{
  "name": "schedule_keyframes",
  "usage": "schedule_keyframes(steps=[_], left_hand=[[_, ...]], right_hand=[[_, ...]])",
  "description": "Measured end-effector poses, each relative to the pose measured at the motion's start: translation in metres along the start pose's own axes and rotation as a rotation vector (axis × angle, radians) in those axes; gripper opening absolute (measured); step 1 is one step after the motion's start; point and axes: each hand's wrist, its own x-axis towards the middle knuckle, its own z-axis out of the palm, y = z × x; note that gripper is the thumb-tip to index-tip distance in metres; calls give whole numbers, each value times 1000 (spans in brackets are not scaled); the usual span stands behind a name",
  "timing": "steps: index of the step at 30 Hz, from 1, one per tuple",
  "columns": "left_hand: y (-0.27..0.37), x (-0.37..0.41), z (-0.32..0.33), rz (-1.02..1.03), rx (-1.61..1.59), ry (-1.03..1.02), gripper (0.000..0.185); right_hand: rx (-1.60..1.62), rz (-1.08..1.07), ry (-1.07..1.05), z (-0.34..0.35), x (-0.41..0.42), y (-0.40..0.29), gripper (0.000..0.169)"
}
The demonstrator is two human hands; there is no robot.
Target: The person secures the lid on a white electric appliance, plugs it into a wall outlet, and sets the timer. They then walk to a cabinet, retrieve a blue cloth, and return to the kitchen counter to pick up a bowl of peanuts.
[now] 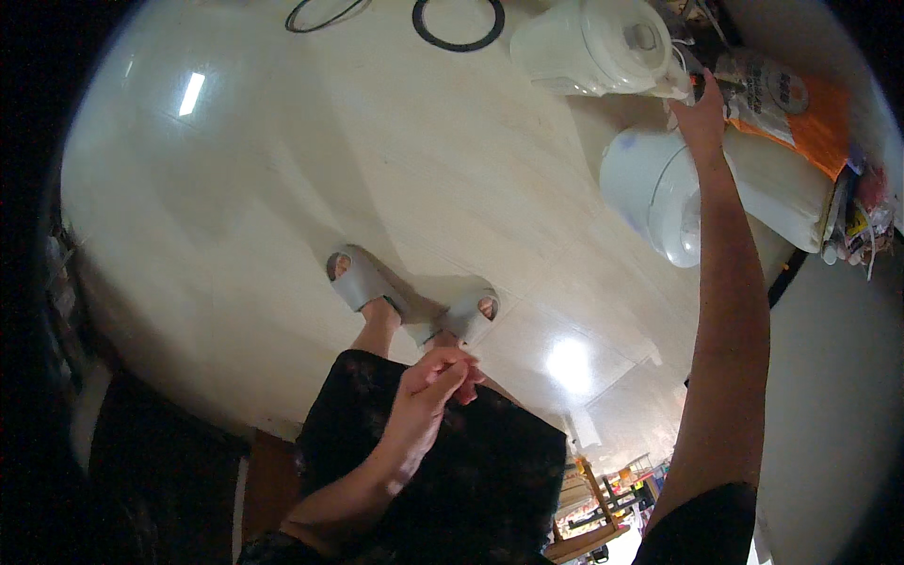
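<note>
My left hand [439, 378] hangs in front of my dark clothing, its fingers curled in with the thumb against them; I see nothing in it. At the upper right, my right hand [699, 116] is stretched out, thumb and fingers spread around the edge of something between a cream lidded bucket [558, 53] and an orange and clear printed bag [823, 116]. What the fingertips touch is hidden or too small to tell. Just below that hand stands a white lidded bucket [639, 187], partly covered by my forearm.
A black ring [459, 47] and a thin dark loop [314, 30] lie on the pale tiled floor [247, 176]. Grey slides [364, 279] are on my feet. A pale container [780, 194] stands under the bag. Wooden furniture [583, 544] shows at the lower right.
</note>
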Motion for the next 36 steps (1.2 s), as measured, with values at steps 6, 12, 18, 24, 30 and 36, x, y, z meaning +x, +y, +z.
schedule_keyframes(steps=[6, 12, 18, 24, 30, 36], left_hand=[[77, 5, -20, 76, -35, 123, 17], [134, 5, -9, 290, -70, 61, 19], [191, 5, -48, 676, -21, 59, 29], [256, 61, -138, 902, 112, 71, 27], [223, 109, -212, 693, 435, 144, 23], [206, 82, -264, 736, 331, 325, 22]], right_hand=[[-45, 97, -171, 24, 20, 17, 58], [-152, 111, -123, 31, 25, 10, 49], [-114, 217, -35, 26, 0, -19, 45], [-107, 199, 65, 42, 1, -23, 40], [92, 68, 224, 41, -18, -21, 56], [753, 331, 545, 133, -101, -50, 59]])
